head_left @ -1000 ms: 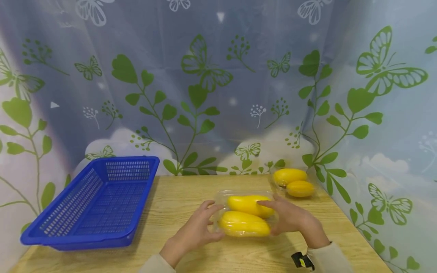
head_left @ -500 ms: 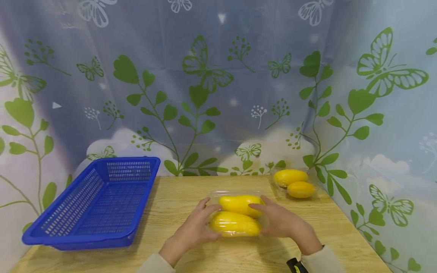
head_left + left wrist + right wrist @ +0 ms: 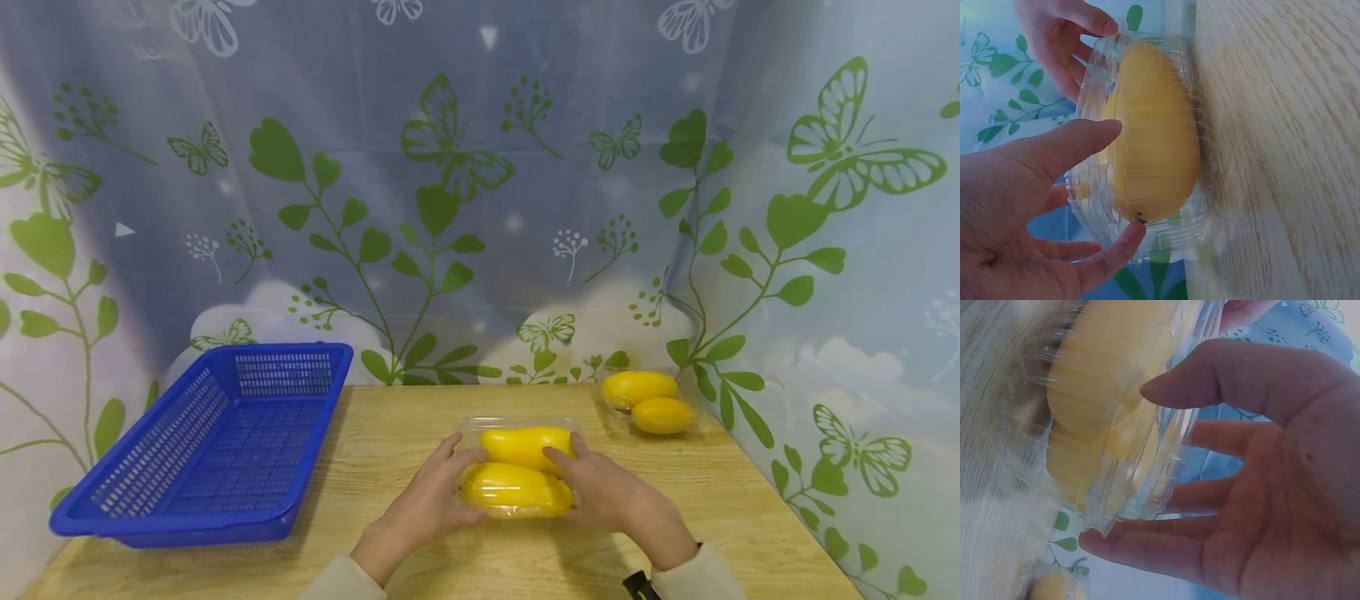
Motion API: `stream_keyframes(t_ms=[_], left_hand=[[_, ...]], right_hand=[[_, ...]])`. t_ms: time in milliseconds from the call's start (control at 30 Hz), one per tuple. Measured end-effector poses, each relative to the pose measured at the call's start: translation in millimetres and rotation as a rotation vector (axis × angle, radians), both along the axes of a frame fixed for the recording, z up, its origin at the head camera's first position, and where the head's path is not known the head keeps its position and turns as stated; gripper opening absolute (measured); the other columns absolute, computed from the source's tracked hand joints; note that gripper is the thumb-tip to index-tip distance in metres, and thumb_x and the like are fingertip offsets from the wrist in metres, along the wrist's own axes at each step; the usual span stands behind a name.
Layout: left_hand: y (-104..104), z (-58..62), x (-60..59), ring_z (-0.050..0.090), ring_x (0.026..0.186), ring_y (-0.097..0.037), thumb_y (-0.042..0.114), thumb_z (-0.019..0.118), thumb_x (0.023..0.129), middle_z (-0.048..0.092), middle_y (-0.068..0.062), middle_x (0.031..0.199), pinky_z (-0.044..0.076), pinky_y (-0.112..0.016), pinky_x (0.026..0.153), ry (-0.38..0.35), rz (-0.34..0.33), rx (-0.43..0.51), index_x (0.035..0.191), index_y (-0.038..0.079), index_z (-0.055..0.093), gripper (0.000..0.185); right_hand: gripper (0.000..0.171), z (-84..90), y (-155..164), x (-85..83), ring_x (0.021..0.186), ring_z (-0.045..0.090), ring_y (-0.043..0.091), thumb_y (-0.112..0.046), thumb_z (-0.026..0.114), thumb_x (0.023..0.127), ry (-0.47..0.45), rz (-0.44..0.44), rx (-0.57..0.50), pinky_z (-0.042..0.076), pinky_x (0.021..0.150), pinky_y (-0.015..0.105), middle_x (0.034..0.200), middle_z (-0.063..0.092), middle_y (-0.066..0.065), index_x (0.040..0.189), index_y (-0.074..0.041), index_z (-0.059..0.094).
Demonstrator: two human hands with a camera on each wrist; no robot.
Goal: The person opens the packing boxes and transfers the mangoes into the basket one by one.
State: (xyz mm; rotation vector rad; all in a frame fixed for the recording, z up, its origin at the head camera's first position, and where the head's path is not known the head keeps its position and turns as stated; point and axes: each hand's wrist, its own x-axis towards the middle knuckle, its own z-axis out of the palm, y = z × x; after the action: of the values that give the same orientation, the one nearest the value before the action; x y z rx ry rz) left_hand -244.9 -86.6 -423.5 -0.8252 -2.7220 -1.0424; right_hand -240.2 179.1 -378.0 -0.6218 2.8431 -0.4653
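Observation:
A clear plastic clamshell box [image 3: 517, 422] stands on the wooden table in front of me, with two yellow mangoes [image 3: 517, 490] side by side in it. My left hand [image 3: 429, 498] grips its left end; in the left wrist view the thumb lies along the box's side and a fingertip touches its end near a mango [image 3: 1160, 137]. At the right end, my right hand [image 3: 617, 497] holds the box, thumb on the near side and other fingers spread round the far side. In the right wrist view the box [image 3: 1107, 494] partly hides those fingertips.
On the left stands a blue plastic basket [image 3: 300, 492] with slotted walls. A second clear box with two yellow mangoes [image 3: 640, 390] sits at the table's back right. The wooden table [image 3: 420, 404] ends at a patterned curtain [image 3: 480, 250] behind.
Both hands were at the box a second ago. The box has slid slightly left, with the right hand following; the left hand has barely moved. In the last half second almost nothing differs.

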Motion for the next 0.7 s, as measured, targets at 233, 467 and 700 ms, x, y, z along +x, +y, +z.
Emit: stream_keyframes(t_ms=[233,467,700], left_hand=[[0.5,0.5,-0.2,0.042,0.143,-0.056,0.021,0.090,0.079,0.042,-0.031,0.157,0.048,-0.069,0.104,-0.016,0.016,-0.024,0.139,0.008,0.062,0.067],[0.6,1.8,-0.8,0.041,0.144,-0.055,0.021,0.090,0.079,0.045,-0.029,0.156,0.049,-0.068,0.103,-0.015,0.017,-0.030,0.139,0.008,0.062,0.068],[0.8,-0.2,-2.0,0.039,0.147,-0.053,0.022,0.090,0.080,0.046,-0.027,0.156,0.050,-0.066,0.104,-0.016,0.014,-0.030,0.140,0.008,0.061,0.068]], right_hand=[[0.082,-2.3,-2.5,1.9,0.134,0.046,0.060,-0.008,0.084,0.084,0.024,0.004,0.025,0.046,0.107,0.066,0.161,0.016,0.045,0.155,-0.005,0.043],[0.081,-2.7,-3.9,1.5,0.127,0.050,0.064,-0.006,0.083,0.084,0.060,0.029,0.042,0.050,0.102,0.066,0.158,0.019,0.048,0.154,-0.002,0.044],[0.079,-3.4,-3.5,0.8,0.124,0.052,0.064,-0.006,0.082,0.084,0.066,0.022,0.061,0.052,0.098,0.065,0.157,0.021,0.048,0.154,-0.004,0.044]])
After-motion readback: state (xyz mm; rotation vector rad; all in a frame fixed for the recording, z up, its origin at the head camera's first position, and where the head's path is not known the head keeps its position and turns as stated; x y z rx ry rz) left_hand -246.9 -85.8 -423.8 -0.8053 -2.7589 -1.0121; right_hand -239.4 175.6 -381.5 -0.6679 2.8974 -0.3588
